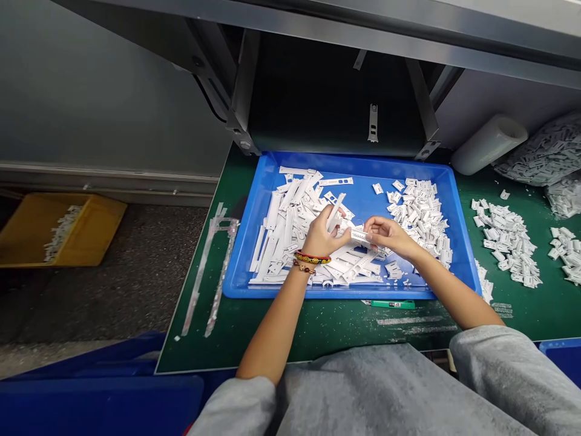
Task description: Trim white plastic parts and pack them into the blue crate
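Over the blue tray (245, 242), my left hand (319, 235) is closed around a long white plastic strip (336, 209), which points up and away from me. Between my two hands is a white plastic piece with small slots (361, 236). My left fingertips touch its left end, and my right hand (390, 236) pinches its right end. Beneath my left hand lies a heap of long white plastic strips (284, 224). A pile of short white clips (420, 212) fills the tray's right side.
A dark conveyor belt (318, 97) ends behind the tray, carrying a white strip (373, 123). A green utility knife (393, 304) lies before the tray. More clips (508, 239), a plastic roll (490, 144) and a filled bag (544, 148) are at right. A yellow bin (102, 227) is at left.
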Motion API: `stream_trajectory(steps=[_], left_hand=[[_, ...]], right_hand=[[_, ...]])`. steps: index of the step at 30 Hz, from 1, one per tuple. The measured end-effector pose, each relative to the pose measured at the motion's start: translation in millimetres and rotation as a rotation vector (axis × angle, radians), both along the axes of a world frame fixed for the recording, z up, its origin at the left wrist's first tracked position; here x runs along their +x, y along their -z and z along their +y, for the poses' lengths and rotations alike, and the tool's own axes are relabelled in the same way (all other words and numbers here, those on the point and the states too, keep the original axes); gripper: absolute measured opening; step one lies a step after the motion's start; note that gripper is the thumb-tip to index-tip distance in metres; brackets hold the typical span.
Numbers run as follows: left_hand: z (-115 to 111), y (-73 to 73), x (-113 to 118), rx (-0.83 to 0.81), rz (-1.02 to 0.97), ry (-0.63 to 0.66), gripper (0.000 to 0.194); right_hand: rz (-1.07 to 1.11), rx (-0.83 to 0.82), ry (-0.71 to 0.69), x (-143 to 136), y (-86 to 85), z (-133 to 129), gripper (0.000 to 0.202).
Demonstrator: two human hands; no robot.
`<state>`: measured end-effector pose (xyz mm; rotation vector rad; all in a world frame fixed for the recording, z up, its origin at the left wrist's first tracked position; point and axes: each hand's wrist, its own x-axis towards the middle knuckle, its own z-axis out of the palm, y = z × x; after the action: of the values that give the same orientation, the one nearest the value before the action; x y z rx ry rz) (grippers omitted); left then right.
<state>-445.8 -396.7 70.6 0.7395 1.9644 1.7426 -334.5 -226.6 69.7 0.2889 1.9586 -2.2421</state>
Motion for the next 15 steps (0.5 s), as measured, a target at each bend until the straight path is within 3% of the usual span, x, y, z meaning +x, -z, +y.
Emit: stream_trajectory(steps=[5,9,15], left_hand=[[2,6.1,1,-0.043,0.297,0.066,0.024],[6,11.4,2,-0.017,0.533,0.012,0.023],[11,12.7,8,0.02,0.55,-0.096,0.035]], right_hand=[[0.093,0.079,0.068,1,7.1,-3,0.027],[0.217,0.283,0.125,3,8.4,-13,0.017],[0.306,0.654,0.171,8,6.9,-30,0.008]])
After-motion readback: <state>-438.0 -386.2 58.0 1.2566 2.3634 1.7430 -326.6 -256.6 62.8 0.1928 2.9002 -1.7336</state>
